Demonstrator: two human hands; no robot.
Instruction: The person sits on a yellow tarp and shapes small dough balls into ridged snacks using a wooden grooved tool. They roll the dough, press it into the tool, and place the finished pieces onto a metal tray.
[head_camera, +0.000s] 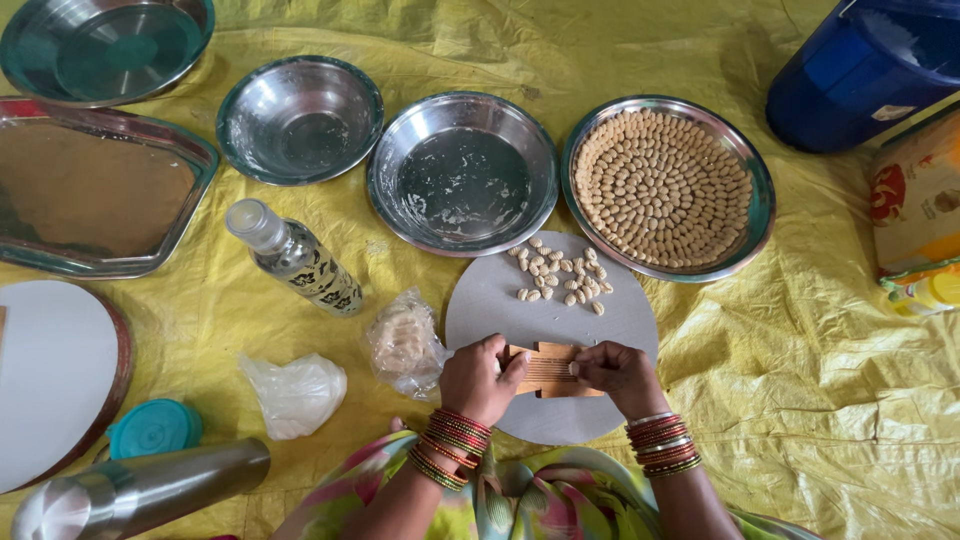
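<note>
My left hand (481, 378) grips the left end of a small ridged wooden board (548, 369) that rests on a round grey board (545, 310). The fingertips of my right hand (618, 373) press a small bit of dough against the board's ridges. Several small shaped dough pieces (560, 275) lie loose on the far part of the round board. Just beyond, a steel plate (760, 215) holds many such pieces laid in rings. Both wrists wear red and gold bangles.
An empty floury steel plate (462, 172) and steel bowl (300, 118) stand behind on a yellow sheet (820, 380). A glass bottle (295, 258), a bag of dough (403, 343), a white bag (296, 393), a teal lid (153, 428) and steel flask (140, 490) lie left. A blue container (860, 70) stands far right.
</note>
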